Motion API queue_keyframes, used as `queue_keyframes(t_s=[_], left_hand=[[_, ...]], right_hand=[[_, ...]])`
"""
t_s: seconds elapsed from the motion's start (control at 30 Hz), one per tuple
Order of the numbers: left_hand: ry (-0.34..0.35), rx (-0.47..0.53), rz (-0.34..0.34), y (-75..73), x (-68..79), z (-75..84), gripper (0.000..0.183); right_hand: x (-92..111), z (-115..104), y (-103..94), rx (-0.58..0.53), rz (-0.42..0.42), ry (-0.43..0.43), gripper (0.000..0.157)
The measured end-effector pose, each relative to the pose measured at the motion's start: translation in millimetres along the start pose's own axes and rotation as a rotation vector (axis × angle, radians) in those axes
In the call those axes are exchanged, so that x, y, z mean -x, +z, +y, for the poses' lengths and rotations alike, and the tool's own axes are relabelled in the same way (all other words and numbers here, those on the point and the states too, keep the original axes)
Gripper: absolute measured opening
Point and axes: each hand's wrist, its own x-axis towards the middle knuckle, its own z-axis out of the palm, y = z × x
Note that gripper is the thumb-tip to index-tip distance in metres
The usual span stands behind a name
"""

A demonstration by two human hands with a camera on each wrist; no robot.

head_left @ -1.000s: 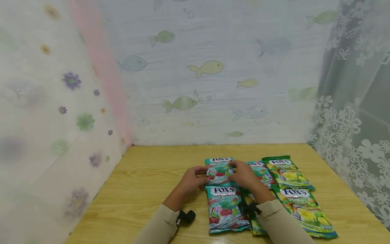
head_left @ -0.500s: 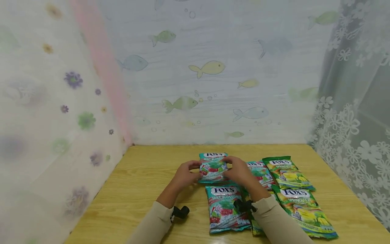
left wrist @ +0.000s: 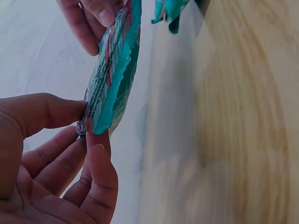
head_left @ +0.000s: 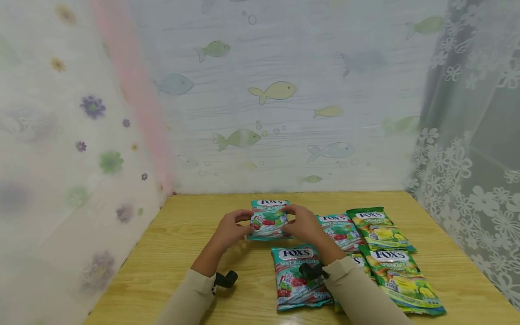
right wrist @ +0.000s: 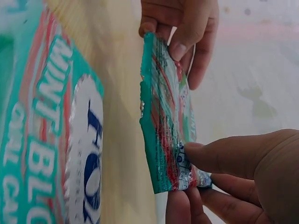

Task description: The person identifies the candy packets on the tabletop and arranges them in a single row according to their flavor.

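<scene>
A teal candy bag (head_left: 268, 221) marked FOX'S Mint Blossom is held off the table by both hands. My left hand (head_left: 230, 230) pinches its left edge, thumb on one face and fingers on the other, as the left wrist view shows. At the opposite edge my right hand (head_left: 304, 224) pinches it, the thumb pressing near the bottom corner in the right wrist view. Below the right forearm lies a second Mint Blossom bag (head_left: 294, 271). A third teal bag (head_left: 339, 232) lies right of the right hand.
Two green-yellow Spring Tea bags (head_left: 379, 230) lie in a column at the right. Another yellow-green bag (head_left: 359, 262) is mostly hidden under the right forearm. The wooden table (head_left: 178, 239) meets a fish-print curtain (head_left: 280, 135) at the back.
Both hands have lifted the held Mint Blossom bag from behind the front teal bag and carried it to the left. The other bags have stayed put.
</scene>
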Motion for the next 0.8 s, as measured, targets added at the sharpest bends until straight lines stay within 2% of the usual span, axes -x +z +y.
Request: queue_keyframes(t_s=[0.17, 0.47, 0.8], left_hand=[[-0.009, -0.021, 0.027, -16.9, 0.7, -2.7, 0.045], [-0.011, -0.079, 0.013, -56.4, 4.7, -1.8, 0.042], [-0.046, -0.105, 0.046, -85.5, 8.6, -6.6, 0.046]], right_hand=[[-6, -10, 10.0, -0.006, 0.003, -0.015, 0.051], [-19, -24, 35.4, -0.063, -0.003, -0.058, 0.048], [-33, -39, 61.1, -0.114, -0.003, -0.091, 0.048]])
